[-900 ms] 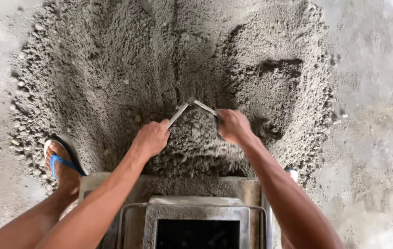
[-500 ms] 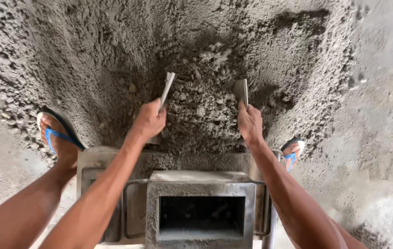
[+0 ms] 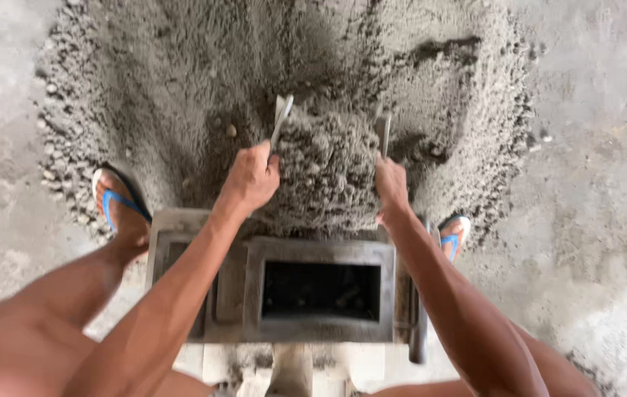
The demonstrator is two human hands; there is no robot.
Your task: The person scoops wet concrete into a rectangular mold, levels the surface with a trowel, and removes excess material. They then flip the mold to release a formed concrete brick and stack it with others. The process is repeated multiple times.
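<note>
Head view shows both hands drawn in toward the metal block mould [image 3: 321,290] since half a second ago: left hand [image 3: 251,180] and right hand [image 3: 391,184] each clench a flat scraper, squeezing a clump of damp cement mix [image 3: 326,169] between them at the mould's rim.

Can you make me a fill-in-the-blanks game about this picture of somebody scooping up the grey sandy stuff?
1. Each hand, the left hand and the right hand, holds a flat metal ____.
2. Between the two scrapers sits a lump of grey mix, dragged toward the dark opening of the metal ____ below it.
3. The person wears ____ flip-flops.

Missing words: scraper; mould; blue
</note>
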